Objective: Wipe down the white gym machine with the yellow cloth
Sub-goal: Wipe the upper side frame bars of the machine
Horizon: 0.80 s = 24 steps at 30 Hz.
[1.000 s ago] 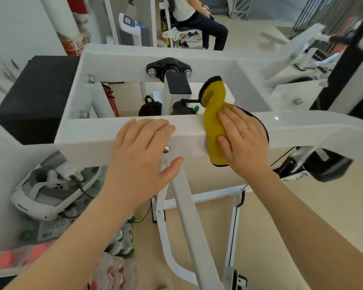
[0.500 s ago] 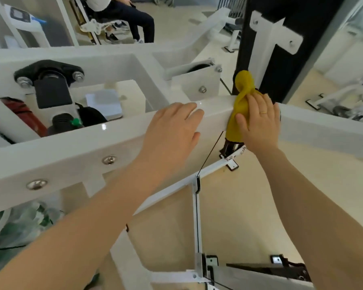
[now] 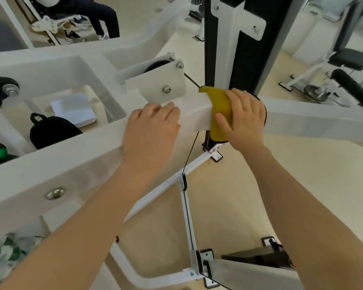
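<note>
The white gym machine's top beam (image 3: 314, 124) runs across the view from lower left to right. A yellow cloth (image 3: 219, 110) with a dark backing is draped over the beam near its middle. My right hand (image 3: 244, 120) lies on the cloth, fingers over the top and thumb on the beam's near face, pressing it to the metal. My left hand (image 3: 150, 130) rests on the beam just left of the cloth, its fingers curled over the far edge. The cloth's far end is hidden behind the beam.
A black upright column (image 3: 239, 49) with a white bracket stands just behind the cloth. A pulley plate (image 3: 155, 84) and a thin cable (image 3: 189, 155) sit close to my left hand. A person sits at the far left (image 3: 88, 13). A black bag (image 3: 50, 130) lies below.
Both hands have slid rightward along the beam, the cloth moving with my right hand from near the centre bolt to the stretch in front of the black column. The view followed to the right.
</note>
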Each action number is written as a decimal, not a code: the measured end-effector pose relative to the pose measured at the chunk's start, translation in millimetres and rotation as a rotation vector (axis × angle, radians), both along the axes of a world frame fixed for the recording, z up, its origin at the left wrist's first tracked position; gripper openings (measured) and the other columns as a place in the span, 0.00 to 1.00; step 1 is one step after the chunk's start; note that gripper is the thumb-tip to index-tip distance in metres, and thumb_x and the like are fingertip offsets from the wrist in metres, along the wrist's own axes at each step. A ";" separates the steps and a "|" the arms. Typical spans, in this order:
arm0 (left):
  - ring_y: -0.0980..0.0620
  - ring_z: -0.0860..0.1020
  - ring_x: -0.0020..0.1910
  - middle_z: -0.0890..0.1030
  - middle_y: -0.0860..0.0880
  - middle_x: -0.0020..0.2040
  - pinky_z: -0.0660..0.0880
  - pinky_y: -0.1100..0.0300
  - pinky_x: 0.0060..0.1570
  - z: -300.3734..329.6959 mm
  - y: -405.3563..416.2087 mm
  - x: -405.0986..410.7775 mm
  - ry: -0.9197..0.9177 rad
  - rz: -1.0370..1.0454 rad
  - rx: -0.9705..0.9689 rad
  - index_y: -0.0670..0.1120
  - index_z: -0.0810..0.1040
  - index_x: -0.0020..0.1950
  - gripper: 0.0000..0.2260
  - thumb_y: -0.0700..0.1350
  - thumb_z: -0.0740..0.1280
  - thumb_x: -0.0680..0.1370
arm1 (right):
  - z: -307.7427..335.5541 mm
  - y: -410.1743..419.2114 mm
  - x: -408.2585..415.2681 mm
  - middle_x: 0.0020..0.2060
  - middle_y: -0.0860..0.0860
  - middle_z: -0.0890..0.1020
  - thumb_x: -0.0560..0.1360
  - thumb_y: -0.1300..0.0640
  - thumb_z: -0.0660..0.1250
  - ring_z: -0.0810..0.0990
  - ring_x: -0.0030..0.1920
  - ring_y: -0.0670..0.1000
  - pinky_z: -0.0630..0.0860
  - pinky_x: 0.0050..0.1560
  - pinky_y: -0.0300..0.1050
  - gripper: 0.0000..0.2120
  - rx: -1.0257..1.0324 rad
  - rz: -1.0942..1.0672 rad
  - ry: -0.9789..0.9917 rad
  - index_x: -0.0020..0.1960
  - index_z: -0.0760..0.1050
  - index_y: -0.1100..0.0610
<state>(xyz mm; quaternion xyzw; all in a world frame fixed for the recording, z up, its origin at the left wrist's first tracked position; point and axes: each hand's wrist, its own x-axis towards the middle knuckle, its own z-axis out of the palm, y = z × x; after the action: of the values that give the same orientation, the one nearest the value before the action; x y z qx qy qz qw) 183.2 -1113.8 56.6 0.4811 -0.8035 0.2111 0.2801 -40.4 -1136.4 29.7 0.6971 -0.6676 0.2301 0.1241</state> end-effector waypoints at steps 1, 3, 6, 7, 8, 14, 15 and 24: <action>0.44 0.80 0.46 0.83 0.48 0.51 0.65 0.55 0.45 -2.0 -0.4 0.4 -0.006 -0.003 -0.012 0.43 0.81 0.52 0.11 0.45 0.68 0.72 | 0.5 4.1 -14.0 0.67 0.53 0.70 0.75 0.40 0.50 0.65 0.68 0.58 0.53 0.69 0.50 0.29 0.001 -0.078 0.007 0.69 0.68 0.56; 0.44 0.79 0.44 0.83 0.48 0.49 0.60 0.56 0.44 -0.1 -0.6 -0.9 -0.030 0.022 0.012 0.43 0.81 0.50 0.14 0.46 0.60 0.72 | 5.9 9.5 -30.5 0.68 0.54 0.70 0.74 0.39 0.47 0.64 0.68 0.58 0.53 0.69 0.52 0.31 0.033 -0.185 -0.007 0.69 0.67 0.56; 0.45 0.78 0.38 0.82 0.49 0.39 0.59 0.56 0.43 6.4 0.4 -11.9 -0.043 0.065 0.080 0.43 0.81 0.42 0.10 0.45 0.61 0.70 | 7.4 6.4 -11.5 0.69 0.55 0.68 0.75 0.40 0.43 0.61 0.70 0.60 0.51 0.71 0.54 0.32 0.061 -0.280 0.006 0.70 0.65 0.57; 0.45 0.78 0.37 0.82 0.49 0.37 0.61 0.56 0.44 8.3 -0.1 -19.4 -0.036 0.063 0.072 0.43 0.81 0.40 0.08 0.44 0.64 0.69 | 3.9 5.4 5.2 0.69 0.57 0.69 0.75 0.42 0.45 0.63 0.70 0.61 0.52 0.70 0.56 0.31 0.046 -0.278 0.036 0.70 0.66 0.59; 0.45 0.78 0.37 0.82 0.49 0.37 0.64 0.56 0.44 11.1 -0.6 -28.1 -0.036 0.055 0.075 0.44 0.81 0.41 0.06 0.44 0.66 0.68 | -1.4 4.1 23.7 0.67 0.58 0.71 0.76 0.45 0.49 0.66 0.68 0.63 0.54 0.70 0.56 0.28 0.023 -0.237 0.064 0.69 0.68 0.59; 0.42 0.80 0.47 0.82 0.42 0.48 0.75 0.51 0.46 17.4 -16.8 -76.4 0.030 -0.116 0.169 0.40 0.78 0.54 0.15 0.38 0.69 0.67 | -3.2 -0.6 12.2 0.66 0.55 0.72 0.78 0.47 0.53 0.68 0.68 0.59 0.54 0.71 0.53 0.23 -0.004 0.027 0.129 0.69 0.68 0.57; 0.41 0.80 0.49 0.81 0.41 0.51 0.75 0.50 0.47 16.7 -20.4 -80.8 0.021 -0.128 0.156 0.39 0.78 0.55 0.17 0.37 0.69 0.67 | 0.1 2.3 -5.2 0.67 0.55 0.71 0.78 0.46 0.50 0.66 0.68 0.59 0.51 0.71 0.51 0.24 0.013 -0.021 0.099 0.69 0.68 0.56; 0.40 0.79 0.52 0.80 0.39 0.55 0.76 0.50 0.51 -13.2 -47.3 -97.8 -0.085 -0.199 0.118 0.38 0.77 0.58 0.22 0.36 0.74 0.65 | -10.4 16.8 -84.1 0.72 0.57 0.62 0.74 0.40 0.39 0.52 0.74 0.61 0.43 0.74 0.53 0.35 -0.011 -0.514 -0.205 0.71 0.62 0.59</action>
<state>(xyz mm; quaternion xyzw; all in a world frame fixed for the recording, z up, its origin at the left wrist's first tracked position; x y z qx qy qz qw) 85.4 -1161.1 43.5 0.4054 -0.8694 0.1546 0.2365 -124.5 -1119.6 19.2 0.4772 -0.8304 0.2640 0.1144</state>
